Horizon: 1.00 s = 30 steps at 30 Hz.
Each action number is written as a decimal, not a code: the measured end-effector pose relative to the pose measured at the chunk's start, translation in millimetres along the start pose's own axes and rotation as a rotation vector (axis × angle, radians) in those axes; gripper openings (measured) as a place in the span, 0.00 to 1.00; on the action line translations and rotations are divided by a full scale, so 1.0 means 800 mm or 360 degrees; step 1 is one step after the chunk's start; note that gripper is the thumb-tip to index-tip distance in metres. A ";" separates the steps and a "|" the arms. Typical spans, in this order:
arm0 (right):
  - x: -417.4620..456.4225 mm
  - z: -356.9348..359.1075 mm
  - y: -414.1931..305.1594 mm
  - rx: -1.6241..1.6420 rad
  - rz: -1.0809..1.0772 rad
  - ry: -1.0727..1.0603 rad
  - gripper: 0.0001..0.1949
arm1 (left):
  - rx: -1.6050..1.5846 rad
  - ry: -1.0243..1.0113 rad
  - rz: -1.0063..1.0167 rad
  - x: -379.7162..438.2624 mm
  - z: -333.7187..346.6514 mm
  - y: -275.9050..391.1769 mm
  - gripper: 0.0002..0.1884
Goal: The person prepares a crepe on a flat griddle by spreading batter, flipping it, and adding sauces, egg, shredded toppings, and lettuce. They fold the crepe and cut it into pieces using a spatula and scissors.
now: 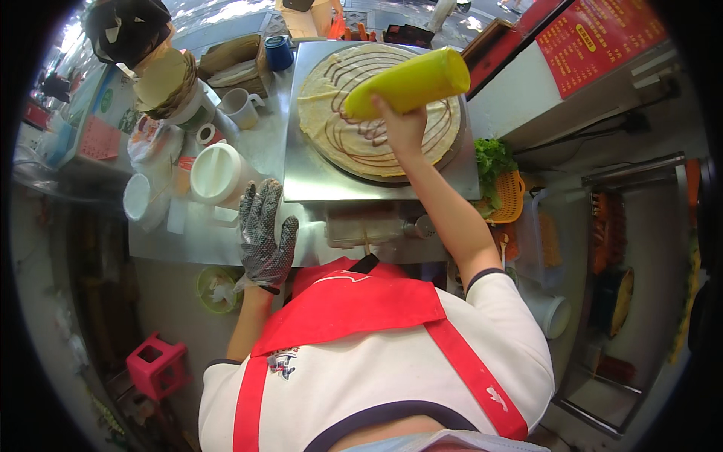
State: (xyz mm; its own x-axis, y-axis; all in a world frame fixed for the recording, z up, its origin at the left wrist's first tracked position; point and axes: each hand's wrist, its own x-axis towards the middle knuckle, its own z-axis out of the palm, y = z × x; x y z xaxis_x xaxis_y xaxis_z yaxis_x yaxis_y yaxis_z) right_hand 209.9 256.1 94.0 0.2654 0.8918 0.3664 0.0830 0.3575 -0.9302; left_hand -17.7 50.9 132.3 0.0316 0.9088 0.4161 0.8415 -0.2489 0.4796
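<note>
In my bare right hand (408,127) is a yellow squeeze bottle (418,80), tipped so its narrow end points down and left. Beneath it, a large thin crepe (319,116) covers most of a round griddle plate (381,180) set in a square steel housing (299,189). Loops of brown sauce run over the crepe's surface; the bottle's tip is hard to make out. My left hand (262,234) wears a dotted dark glove under a clear plastic one. It holds nothing, fingers up and thumb apart, by the front edge of the steel counter (192,243), beside a white lidded pitcher (217,175).
Left of the griddle stand a plastic measuring jug (242,107), a cardboard box (234,62) and a blue can (278,53). Leafy greens (492,161) and an orange basket (506,198) sit at the right. A pink stool (158,366) stands below left. Beyond the counter, a person (308,20) stands.
</note>
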 end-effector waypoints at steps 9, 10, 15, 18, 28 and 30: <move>0.063 -0.134 0.015 0.1612 0.1087 0.0992 0.27 | -0.0005 0.0013 -0.0091 -0.025 0.001 -0.036 0.25; 0.046 -0.171 0.004 0.1661 0.1037 0.1026 0.27 | -0.0034 -0.0008 -0.0094 -0.028 0.006 -0.040 0.25; -0.106 -0.379 -0.087 0.2110 0.0659 0.0847 0.24 | -0.0303 -0.0165 -0.0168 -0.014 0.021 -0.030 0.25; -0.211 -0.476 -0.127 0.1842 0.0491 0.1078 0.20 | -0.0315 -0.0221 0.0025 -0.006 0.039 0.002 0.25; -0.426 -0.702 -0.052 0.1714 0.0769 0.1590 0.20 | -0.0317 -0.0539 0.0750 0.069 0.073 0.137 0.31; -0.434 -0.743 -0.011 0.2149 0.0803 0.1574 0.22 | -0.0165 -0.0476 0.0916 0.075 0.063 0.179 0.31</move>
State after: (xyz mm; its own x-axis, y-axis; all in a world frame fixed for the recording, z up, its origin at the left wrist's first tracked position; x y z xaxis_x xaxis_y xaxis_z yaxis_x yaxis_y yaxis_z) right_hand 687.8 -221.2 -37.3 0.4886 0.6724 -0.5559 -0.8373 0.5405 -0.0821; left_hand 131.5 86.7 187.0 0.6225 0.6708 0.4032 0.5892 -0.7408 0.3227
